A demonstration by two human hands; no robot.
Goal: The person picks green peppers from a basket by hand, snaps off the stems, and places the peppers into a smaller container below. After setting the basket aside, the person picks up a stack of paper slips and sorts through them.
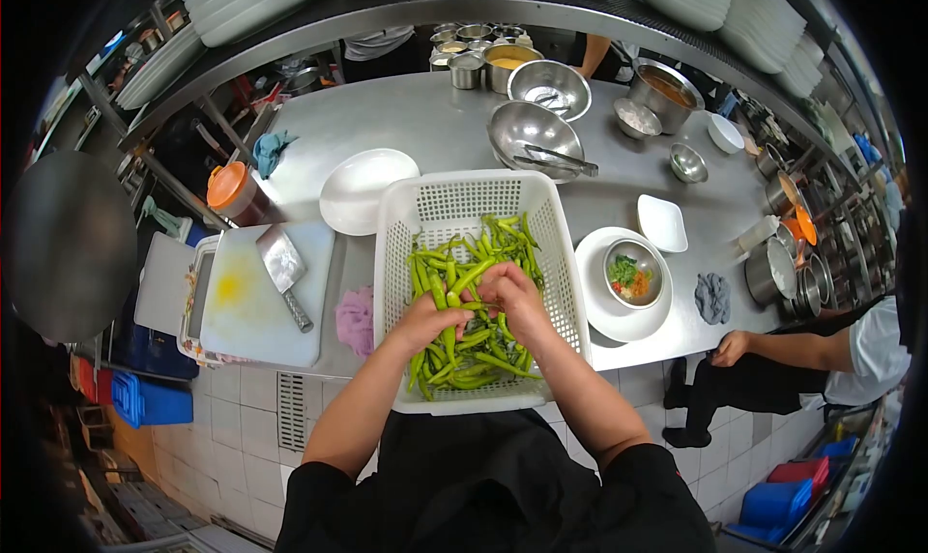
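A white perforated plastic basket [391, 215] stands at the near edge of the steel table, holding many long green chili peppers [483, 367]. Over the left part of the heap, my left hand [425, 323] is closed around a few of the peppers. My right hand [512, 297] is beside it, fingers bent and pinched together near the stem ends; what lies between those fingertips is too small to make out. Both hands are inside the basket, just above the other peppers.
Left of the basket, a cleaver [285, 273] lies on a white cutting board [251, 335], near a pink cloth [355, 321]. An oval plate [367, 190], steel bowls [536, 132] with tongs, and a plate [614, 331] bearing a bowl surround it. Another person [822, 355] sits at right.
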